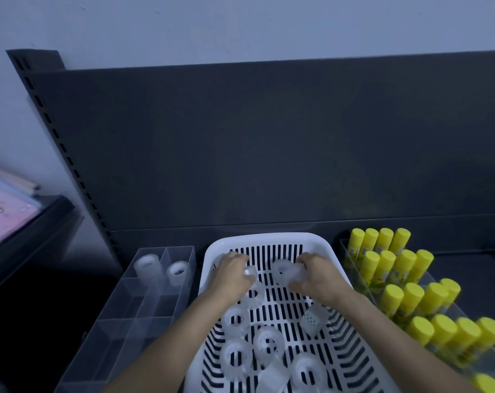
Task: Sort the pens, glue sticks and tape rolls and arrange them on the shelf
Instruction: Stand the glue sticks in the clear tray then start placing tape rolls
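A white slotted basket [264, 240] stands on the dark shelf in front of me with several clear tape rolls [269, 343] lying in it. My left hand [231, 275] is inside the basket's far left part, fingers curled round a clear tape roll [250, 271]. My right hand [316, 277] is in the far right part and grips a tape roll [293, 275], beside another roll [281, 268]. Left of the basket, a clear divided organizer [144, 304] holds tape rolls [147, 266] in its two far compartments.
Right of the basket a clear tray [439, 282] holds several upright yellow-capped glue sticks [394, 268] in rows. The shelf's dark back panel [269, 143] rises behind. A lower dark surface at far left carries a pink notebook [5, 214].
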